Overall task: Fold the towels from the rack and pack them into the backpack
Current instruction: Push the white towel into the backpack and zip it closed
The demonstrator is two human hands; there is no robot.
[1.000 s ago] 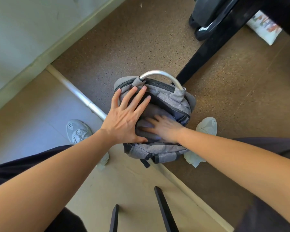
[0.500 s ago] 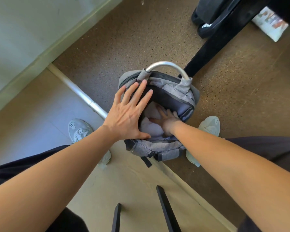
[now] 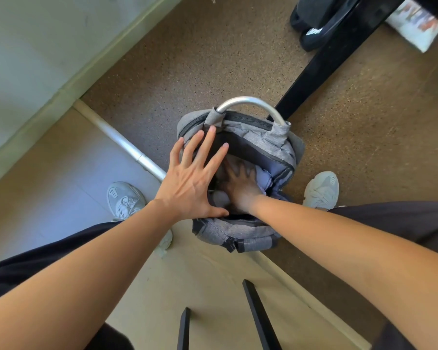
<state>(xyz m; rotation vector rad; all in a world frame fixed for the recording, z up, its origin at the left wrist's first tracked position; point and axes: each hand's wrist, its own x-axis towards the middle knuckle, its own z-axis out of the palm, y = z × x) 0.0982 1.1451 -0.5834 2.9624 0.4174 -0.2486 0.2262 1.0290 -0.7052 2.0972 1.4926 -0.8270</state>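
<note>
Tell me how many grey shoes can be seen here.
2. The left shoe stands left of the backpack, beside the metal pole; the right shoe stands right of it, on the brown floor.

black trousers (image 3: pixel 402 218), pale grey sneakers (image 3: pixel 321 190)

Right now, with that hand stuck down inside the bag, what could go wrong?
1. The right hand presses the towel down with spread fingers, so the neat fold may crumple.
2. Only the left hand steadies the backpack, which stands upright on the floor. If that hand slips, the bag could tip over.
</note>
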